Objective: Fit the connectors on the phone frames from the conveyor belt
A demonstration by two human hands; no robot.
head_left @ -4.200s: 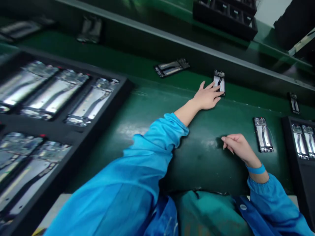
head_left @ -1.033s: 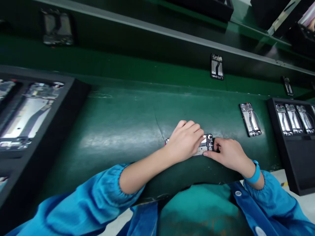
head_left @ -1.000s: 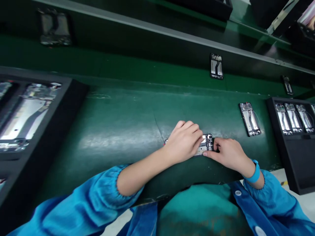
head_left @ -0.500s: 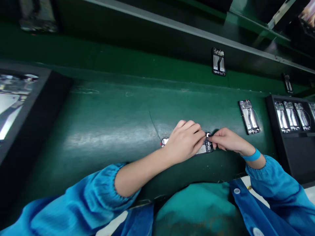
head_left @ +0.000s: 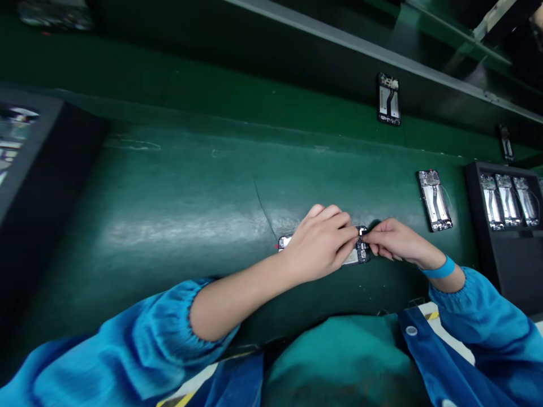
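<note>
"Head view: which item is covering the largest area?"

"A green work surface [head_left: 190,169] is spanning most of the frame. Next in size, blue sleeves [head_left: 139,339] are entering from the lower corners, followed by a black left tray [head_left: 55,141] and a black right tray [head_left: 517,265] at the side edges."

"How are the hands being placed?"

"The left hand [head_left: 322,243] is lying palm down across the middle of a phone unit [head_left: 362,254], fingers bending over it. Its fingertips are partly hiding from the camera, so I cannot tell whether it is gripping. The right hand [head_left: 392,240] is forming a narrow pinch, thumb against forefinger, at the unit's right end. Anything sitting between those tips is too small to tell."

"Where is the phone unit lying?"

"It is lying lengthwise from left to right on the work surface, in front of the person, both ends showing beyond the left hand."

"Which smaller items are following?"

"A loose unit [head_left: 435,200] is lying between the right hand and the right tray, touching neither. Stored units [head_left: 508,200] are lying side by side in that tray. A far unit [head_left: 388,99] is lying well apart from the hands. A distant unit [head_left: 505,142] is lying just beyond the right tray. A blue wristband [head_left: 440,268] is encircling the wrist behind the right hand. Smallest, a red mark [head_left: 277,246] is showing at the phone unit's left end"
</note>
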